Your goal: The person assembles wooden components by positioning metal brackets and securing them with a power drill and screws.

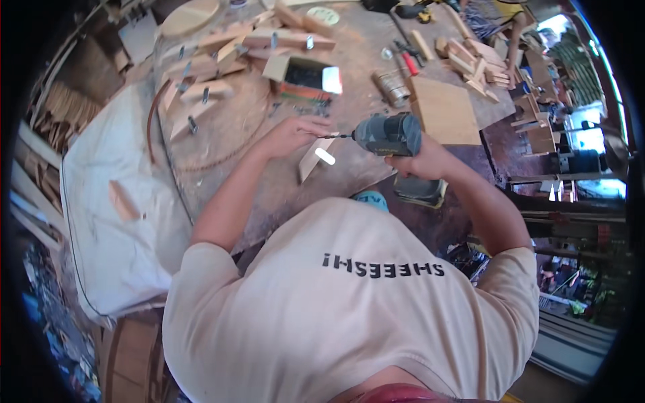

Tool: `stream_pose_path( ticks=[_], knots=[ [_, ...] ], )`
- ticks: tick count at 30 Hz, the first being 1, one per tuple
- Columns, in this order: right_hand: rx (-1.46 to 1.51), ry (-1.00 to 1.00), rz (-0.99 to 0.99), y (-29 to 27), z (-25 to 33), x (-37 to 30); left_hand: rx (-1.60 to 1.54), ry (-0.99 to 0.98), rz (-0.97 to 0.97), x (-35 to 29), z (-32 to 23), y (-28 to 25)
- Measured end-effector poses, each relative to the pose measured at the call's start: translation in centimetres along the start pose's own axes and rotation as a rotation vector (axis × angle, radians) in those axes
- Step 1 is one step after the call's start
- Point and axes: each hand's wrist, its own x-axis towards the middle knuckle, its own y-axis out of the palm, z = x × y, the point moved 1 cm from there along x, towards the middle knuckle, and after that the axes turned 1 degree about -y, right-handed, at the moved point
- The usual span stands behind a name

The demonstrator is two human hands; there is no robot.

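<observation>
Head view: the right hand (pixel 424 161) is wrapped around the handle of a grey-and-black power drill (pixel 388 134), held sideways over the near edge of the worktable (pixel 363 54). The drill bit (pixel 339 136) points left, its tip at the fingers of the left hand (pixel 299 131). Left hand is palm down, fingers extended and close together, at the upper end of a small light wood piece (pixel 309 166); cannot tell whether it pinches the piece. Wood piece lies aslant on the table, between the forearms, with a bright white oblong on it, nature unclear.

Just beyond the left hand: open cardboard box (pixel 306 93), dark contents, small dark bits scattered beside it. Wood blocks (pixel 282 41) with metal pieces attached lie farther back left. Right of the box: a can (pixel 392 88), then a flat board (pixel 445 111). Red-handled tool (pixel 409 64) behind the can. Another person's arm (pixel 516 47) at upper right, near stacked offcuts (pixel 463 57).
</observation>
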Motion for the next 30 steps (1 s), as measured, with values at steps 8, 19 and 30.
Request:
stream_pose_path(
  ticks=[8,19,30],
  knots=[
    [-0.206,0.156,0.099,1.1,1.7,2.3,0.042,-0.035,-0.064,-3.5,2.9,2.9],
    [-0.306,0.222,0.143,1.2,3.8,3.9,-0.041,-0.109,-0.099,-2.9,5.1,3.6],
    [-0.367,0.248,0.158,1.2,4.1,4.9,0.044,-0.051,-0.106,-2.9,5.8,3.6]
  ],
)
